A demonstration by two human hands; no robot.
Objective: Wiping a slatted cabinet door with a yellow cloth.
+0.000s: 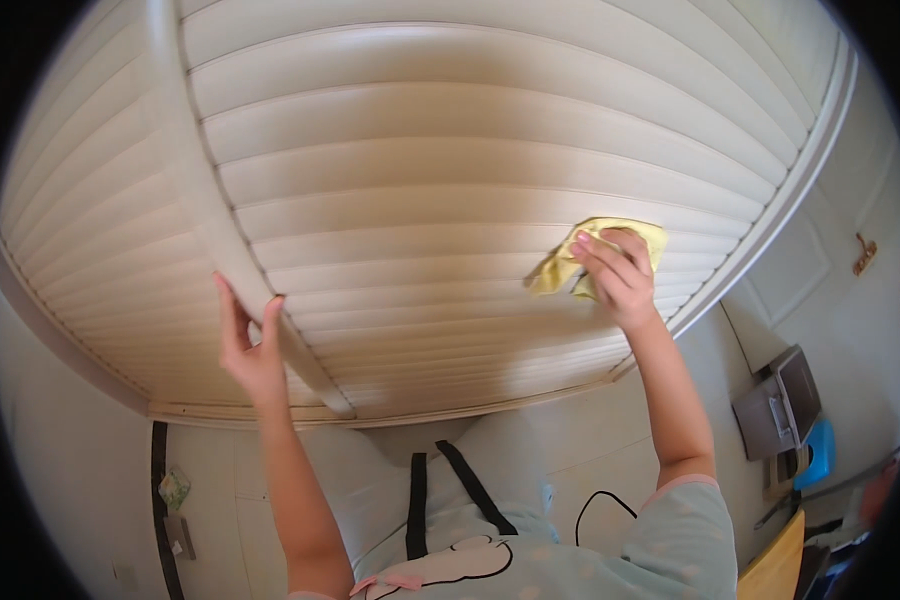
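White slatted louvre doors (420, 172) fill the space before me. A vertical door frame edge (217, 225) runs between the two slatted panels. My left hand (255, 345) is around that edge low down, thumb on one side and fingers on the other. With my right hand (619, 277) I press a yellow cloth (649, 236) against the slats of the right panel, near its right side. Part of the cloth hangs to the left, below my fingertips.
On the right stand a grey-brown storage box (769, 416) with a handle, a blue plastic item (817, 454) and a wooden board (776, 562). A black cable (600, 495) shows beside me. Small packages (174, 487) lie at the lower left. A white door (795, 247) is at the right.
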